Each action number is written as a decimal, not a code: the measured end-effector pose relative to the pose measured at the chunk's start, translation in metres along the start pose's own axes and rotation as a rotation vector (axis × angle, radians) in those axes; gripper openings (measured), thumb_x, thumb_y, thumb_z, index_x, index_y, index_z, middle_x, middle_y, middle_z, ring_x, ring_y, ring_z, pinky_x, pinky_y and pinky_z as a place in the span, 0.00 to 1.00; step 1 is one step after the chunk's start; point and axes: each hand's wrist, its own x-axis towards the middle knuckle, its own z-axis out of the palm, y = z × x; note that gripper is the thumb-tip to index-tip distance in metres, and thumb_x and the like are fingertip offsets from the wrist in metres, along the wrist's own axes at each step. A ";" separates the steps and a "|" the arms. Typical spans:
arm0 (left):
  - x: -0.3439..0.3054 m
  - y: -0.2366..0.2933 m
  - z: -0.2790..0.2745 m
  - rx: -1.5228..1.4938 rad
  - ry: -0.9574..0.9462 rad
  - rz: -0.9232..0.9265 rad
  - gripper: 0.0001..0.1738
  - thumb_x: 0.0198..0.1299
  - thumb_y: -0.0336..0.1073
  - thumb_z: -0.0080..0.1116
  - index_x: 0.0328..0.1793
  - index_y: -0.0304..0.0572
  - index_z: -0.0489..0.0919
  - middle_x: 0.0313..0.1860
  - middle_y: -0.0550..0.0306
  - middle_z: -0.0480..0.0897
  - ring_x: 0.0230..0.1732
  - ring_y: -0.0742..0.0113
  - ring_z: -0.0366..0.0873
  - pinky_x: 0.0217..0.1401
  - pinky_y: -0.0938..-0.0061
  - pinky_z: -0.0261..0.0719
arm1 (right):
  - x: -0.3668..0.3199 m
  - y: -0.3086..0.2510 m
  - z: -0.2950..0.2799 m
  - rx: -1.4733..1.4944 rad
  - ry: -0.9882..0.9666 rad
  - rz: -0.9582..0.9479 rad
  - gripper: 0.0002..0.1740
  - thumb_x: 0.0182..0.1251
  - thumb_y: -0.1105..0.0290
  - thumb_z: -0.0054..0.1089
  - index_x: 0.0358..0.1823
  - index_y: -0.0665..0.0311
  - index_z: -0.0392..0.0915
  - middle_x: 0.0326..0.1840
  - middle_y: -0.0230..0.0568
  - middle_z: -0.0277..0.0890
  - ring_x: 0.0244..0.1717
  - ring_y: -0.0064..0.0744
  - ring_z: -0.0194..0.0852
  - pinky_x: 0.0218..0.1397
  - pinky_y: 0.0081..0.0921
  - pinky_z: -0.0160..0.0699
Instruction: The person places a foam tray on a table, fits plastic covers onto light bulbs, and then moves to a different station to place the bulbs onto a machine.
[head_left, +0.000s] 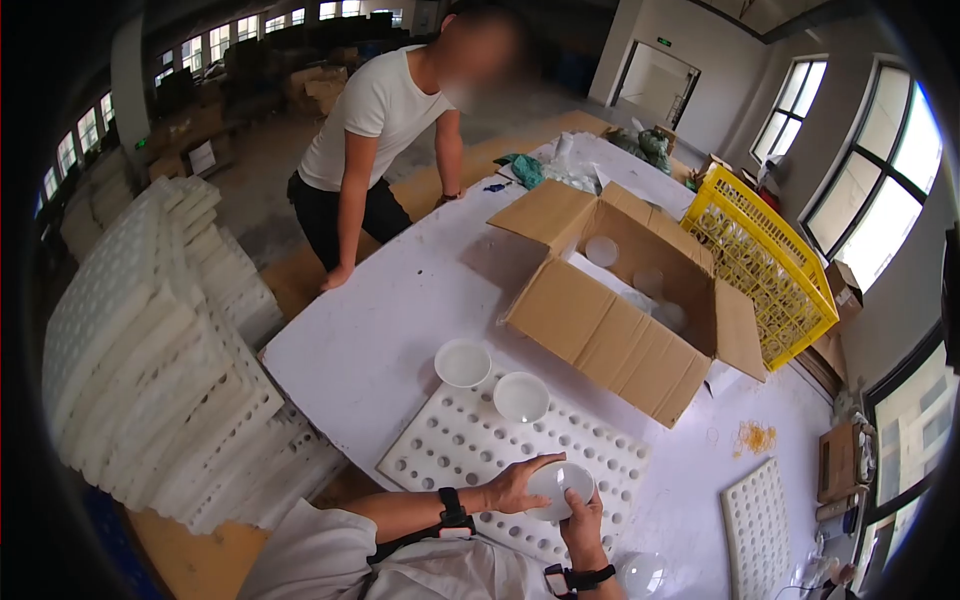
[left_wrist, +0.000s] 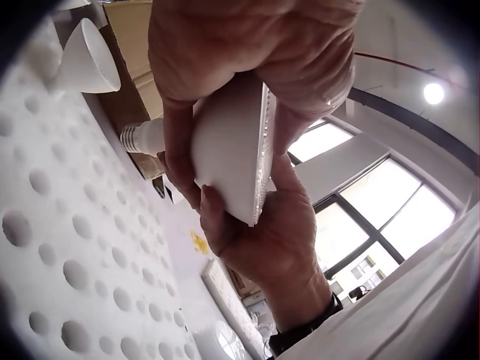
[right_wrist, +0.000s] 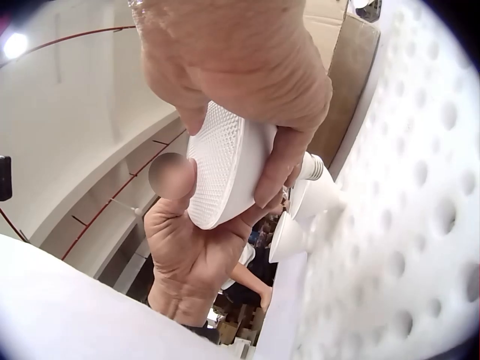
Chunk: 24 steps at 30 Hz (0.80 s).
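I hold one white lamp shell (head_left: 560,490) between both hands, above the near part of a white perforated board (head_left: 450,440). My left grip (head_left: 515,488) is clamped on the shell from the left, fingers curled round its side. My right grip (head_left: 582,525) is clamped on it from the right, its thumb over the textured round face, which tilts up toward me. A ringed white screw base (left_wrist: 142,139) shows beyond my fingers.

Ahead of my grip and slightly left, two more white shells (head_left: 521,398) stand close together at the far side of the board, their wide mouths up. Just right of my right grip sits a clear dome (head_left: 642,575); farther right, a second perforated board (head_left: 757,530) lies on the tabletop (head_left: 370,300), with a loose orange heap (head_left: 755,438) beyond it.

Ahead and right of my grip, an open carton (head_left: 610,345) holds round, translucent pieces, with a yellow crate (head_left: 765,265) behind it. Stacked white boards (head_left: 150,350) rise to my left. Across the tabletop, a person in a white T-shirt (head_left: 375,120) leans with hands on its edge.
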 end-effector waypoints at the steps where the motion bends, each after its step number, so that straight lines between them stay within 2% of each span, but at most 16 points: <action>1: 0.001 0.001 0.001 0.039 0.007 0.010 0.44 0.45 0.36 0.64 0.69 0.39 0.57 0.58 0.44 0.73 0.57 0.57 0.73 0.61 0.67 0.68 | -0.001 0.000 -0.002 -0.004 0.001 -0.008 0.21 0.60 0.76 0.56 0.56 0.68 0.67 0.48 0.40 0.72 0.48 0.30 0.71 0.53 0.27 0.70; 2: 0.004 0.001 0.000 0.081 0.016 0.024 0.44 0.45 0.36 0.65 0.69 0.39 0.58 0.58 0.44 0.73 0.57 0.57 0.73 0.61 0.68 0.69 | -0.001 0.000 -0.004 -0.009 -0.002 -0.018 0.21 0.60 0.76 0.56 0.56 0.68 0.66 0.49 0.40 0.72 0.48 0.30 0.71 0.53 0.27 0.70; 3: 0.006 0.005 -0.001 0.067 -0.007 0.011 0.38 0.51 0.38 0.62 0.68 0.39 0.61 0.58 0.46 0.73 0.57 0.60 0.73 0.60 0.70 0.69 | -0.001 0.002 -0.007 0.010 0.009 -0.020 0.22 0.59 0.76 0.56 0.56 0.68 0.66 0.49 0.40 0.71 0.49 0.30 0.70 0.54 0.28 0.70; 4: 0.006 0.007 0.000 0.066 -0.013 0.002 0.38 0.51 0.38 0.62 0.68 0.39 0.61 0.58 0.46 0.73 0.57 0.60 0.73 0.60 0.70 0.69 | -0.002 0.005 -0.010 0.017 0.017 -0.014 0.22 0.59 0.76 0.56 0.56 0.68 0.66 0.49 0.40 0.71 0.49 0.30 0.70 0.54 0.28 0.70; 6: 0.013 0.011 0.002 -0.114 0.017 -0.079 0.30 0.59 0.40 0.56 0.66 0.39 0.65 0.58 0.47 0.74 0.56 0.64 0.73 0.59 0.72 0.70 | -0.001 0.007 -0.015 0.020 -0.026 -0.053 0.24 0.59 0.75 0.57 0.57 0.68 0.65 0.50 0.40 0.71 0.50 0.30 0.70 0.55 0.28 0.69; 7: 0.014 0.016 0.005 -0.126 0.069 -0.150 0.25 0.63 0.43 0.52 0.62 0.37 0.69 0.59 0.45 0.74 0.59 0.63 0.72 0.61 0.73 0.68 | 0.001 0.007 -0.014 0.027 -0.026 -0.064 0.24 0.59 0.75 0.57 0.57 0.68 0.65 0.50 0.40 0.71 0.50 0.30 0.70 0.55 0.28 0.69; 10: 0.017 0.015 0.006 -0.128 0.102 -0.146 0.24 0.63 0.43 0.52 0.61 0.37 0.70 0.56 0.47 0.76 0.55 0.65 0.74 0.58 0.74 0.70 | 0.005 0.005 -0.012 -0.048 -0.006 -0.132 0.26 0.57 0.75 0.58 0.59 0.69 0.64 0.51 0.41 0.71 0.51 0.30 0.69 0.56 0.28 0.67; 14: 0.022 0.003 0.009 -0.067 0.152 -0.112 0.22 0.63 0.43 0.52 0.61 0.43 0.72 0.53 0.48 0.79 0.51 0.65 0.77 0.56 0.74 0.72 | 0.013 0.007 -0.017 -0.157 0.042 -0.150 0.27 0.56 0.74 0.58 0.59 0.70 0.64 0.51 0.43 0.71 0.52 0.31 0.68 0.58 0.28 0.66; 15: 0.024 -0.005 0.012 -0.067 0.185 -0.041 0.22 0.61 0.42 0.54 0.61 0.46 0.72 0.54 0.47 0.78 0.51 0.65 0.77 0.56 0.74 0.72 | 0.015 0.003 -0.015 -0.199 0.043 -0.163 0.26 0.57 0.74 0.57 0.59 0.70 0.64 0.51 0.43 0.71 0.52 0.31 0.69 0.57 0.28 0.67; 17: 0.027 0.013 0.004 0.006 0.095 -0.126 0.26 0.59 0.39 0.58 0.64 0.45 0.69 0.55 0.51 0.77 0.53 0.67 0.74 0.59 0.72 0.70 | 0.010 0.001 -0.015 -0.203 0.055 -0.150 0.25 0.59 0.73 0.54 0.58 0.70 0.64 0.52 0.44 0.71 0.52 0.33 0.69 0.55 0.29 0.70; 18: 0.027 0.017 0.001 0.024 0.011 -0.092 0.37 0.52 0.38 0.64 0.69 0.45 0.62 0.59 0.49 0.73 0.58 0.64 0.71 0.63 0.70 0.67 | 0.005 -0.013 -0.001 -0.015 0.053 -0.068 0.24 0.60 0.73 0.53 0.59 0.68 0.63 0.52 0.44 0.70 0.52 0.34 0.70 0.54 0.30 0.72; 19: 0.025 0.022 0.001 0.058 -0.013 -0.080 0.46 0.46 0.37 0.68 0.72 0.44 0.56 0.63 0.46 0.69 0.62 0.59 0.67 0.65 0.68 0.64 | 0.009 -0.011 -0.004 0.020 0.034 -0.049 0.25 0.61 0.72 0.52 0.60 0.67 0.61 0.54 0.43 0.69 0.54 0.35 0.70 0.56 0.31 0.72; 20: 0.027 0.013 0.003 0.079 -0.024 -0.039 0.49 0.44 0.36 0.68 0.72 0.43 0.53 0.66 0.46 0.64 0.64 0.56 0.65 0.67 0.67 0.62 | 0.014 -0.008 -0.006 0.120 -0.035 -0.068 0.25 0.62 0.70 0.52 0.60 0.67 0.60 0.55 0.43 0.68 0.55 0.35 0.69 0.57 0.31 0.72; 21: 0.028 0.025 0.003 0.070 -0.004 -0.099 0.46 0.44 0.33 0.65 0.71 0.43 0.55 0.65 0.45 0.65 0.63 0.56 0.66 0.66 0.67 0.63 | 0.015 -0.007 -0.005 0.182 -0.046 -0.041 0.25 0.64 0.68 0.51 0.61 0.66 0.60 0.56 0.43 0.68 0.56 0.35 0.69 0.58 0.31 0.71; 24: 0.033 0.040 0.005 0.148 0.069 0.061 0.43 0.44 0.29 0.60 0.69 0.37 0.56 0.64 0.42 0.65 0.64 0.53 0.66 0.66 0.66 0.63 | 0.020 -0.008 -0.004 0.278 -0.141 -0.050 0.27 0.63 0.64 0.56 0.60 0.66 0.61 0.55 0.41 0.69 0.55 0.34 0.70 0.58 0.32 0.71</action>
